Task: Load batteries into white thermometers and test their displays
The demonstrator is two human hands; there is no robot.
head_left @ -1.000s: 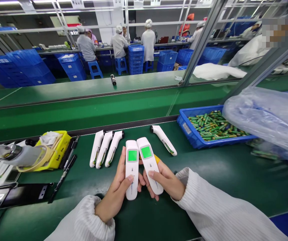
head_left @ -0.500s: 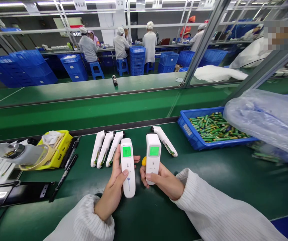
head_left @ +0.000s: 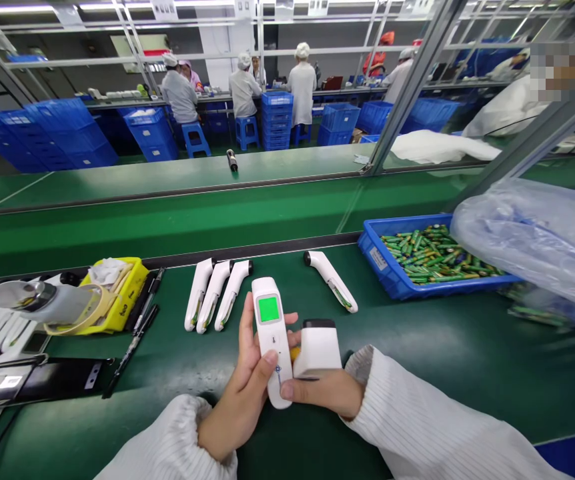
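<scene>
My left hand point(head_left: 245, 387) is closed round a white infrared thermometer point(head_left: 273, 340), its thumb on the front face below a lit green screen. Close beside it, my right hand point(head_left: 320, 392) grips a second white thermometer point(head_left: 317, 350), tipped so that its dark-edged top end shows and its screen is hidden. The right thumb tip is at the lower edge of the first thermometer; whether it presses on it I cannot tell. Something yellow at the right fingers is partly covered. Behind the hands lie three white thermometers point(head_left: 213, 297) in a row, and another thermometer point(head_left: 331, 281) lies farther right.
A blue bin point(head_left: 392, 280) of green batteries point(head_left: 430, 253) stands at right, with a clear plastic bag point(head_left: 537, 230) over its side. At left are a yellow tray point(head_left: 130, 293), black pens point(head_left: 130, 350) and a bottle point(head_left: 62, 307). Co-workers sit and stand beyond the bench.
The right thermometer has tipped, turning its screen out of sight, and my right hand has lowered. The left thermometer has moved right, towards it; the digits on its screen no longer show.
</scene>
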